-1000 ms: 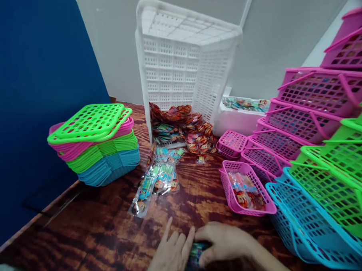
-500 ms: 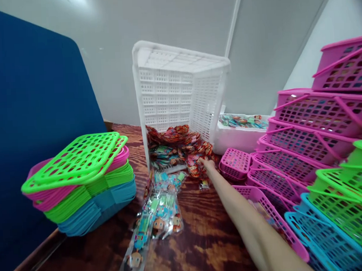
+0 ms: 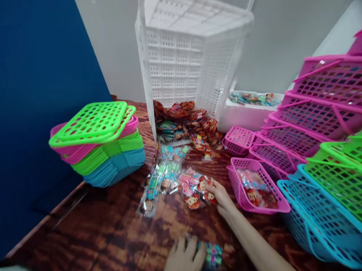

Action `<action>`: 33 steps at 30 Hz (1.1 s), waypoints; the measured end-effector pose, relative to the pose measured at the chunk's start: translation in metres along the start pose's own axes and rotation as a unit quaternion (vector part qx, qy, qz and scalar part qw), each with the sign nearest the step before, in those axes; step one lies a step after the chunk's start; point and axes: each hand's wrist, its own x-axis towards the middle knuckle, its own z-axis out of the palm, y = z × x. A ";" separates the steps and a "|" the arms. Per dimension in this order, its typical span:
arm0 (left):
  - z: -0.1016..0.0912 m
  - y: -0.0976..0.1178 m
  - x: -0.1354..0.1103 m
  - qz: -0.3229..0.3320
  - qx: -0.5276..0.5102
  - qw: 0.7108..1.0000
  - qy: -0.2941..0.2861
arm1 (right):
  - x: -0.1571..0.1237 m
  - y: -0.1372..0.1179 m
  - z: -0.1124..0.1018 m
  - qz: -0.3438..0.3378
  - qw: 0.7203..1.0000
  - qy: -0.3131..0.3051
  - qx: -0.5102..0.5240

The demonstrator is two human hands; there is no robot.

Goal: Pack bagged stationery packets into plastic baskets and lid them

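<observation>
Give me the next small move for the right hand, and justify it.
I'd probably lift the right hand off the pink packets: they appear to lie on the table beside the blue packets, while the left hand is at the nearer packets, where a second hand might help.

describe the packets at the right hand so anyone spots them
Start at the big white crate and come down the brown table. Between blue-green packets and the open pink basket, the right hand touches a cluster of packets. Pink parts and red-haired figures set it apart from those blue-green neighbours.
</observation>
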 end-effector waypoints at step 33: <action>-0.007 0.027 -0.040 -0.040 -0.103 0.994 0.014 | -0.081 -0.008 -0.040 -0.144 0.836 -0.223 -0.481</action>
